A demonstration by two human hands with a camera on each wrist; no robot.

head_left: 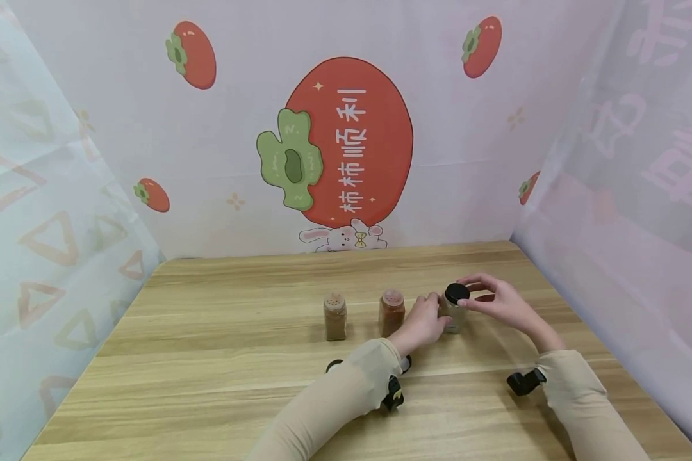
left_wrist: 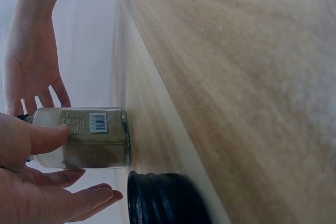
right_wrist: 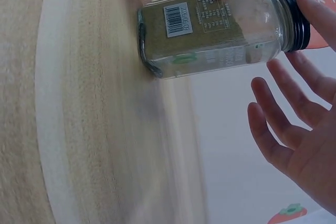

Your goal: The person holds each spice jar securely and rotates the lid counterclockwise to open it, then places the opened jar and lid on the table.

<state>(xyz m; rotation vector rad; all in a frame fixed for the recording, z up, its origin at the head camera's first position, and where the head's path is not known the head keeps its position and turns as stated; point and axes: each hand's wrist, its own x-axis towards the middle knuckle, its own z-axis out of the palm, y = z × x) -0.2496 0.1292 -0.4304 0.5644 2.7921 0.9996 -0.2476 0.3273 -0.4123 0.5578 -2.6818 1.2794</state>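
A clear glass spice jar (head_left: 453,322) with a black lid (head_left: 457,292) stands upright at the right of the wooden table. Greenish-brown powder fills part of it, and its side carries a barcode label (right_wrist: 178,19). My left hand (head_left: 423,325) holds the jar's body, thumb on one side and fingers on the other. From the right, my right hand (head_left: 504,308) grips the lid between thumb and index finger; its other fingers are spread off the glass. The lid sits on the jar's neck.
Left of the jar stand two shaker jars with perforated tops, one of reddish powder (head_left: 391,314), one of brown powder (head_left: 335,318). Loose black lids (head_left: 334,364) lie partly hidden behind my left sleeve. Printed cloth walls (head_left: 236,128) border the table.
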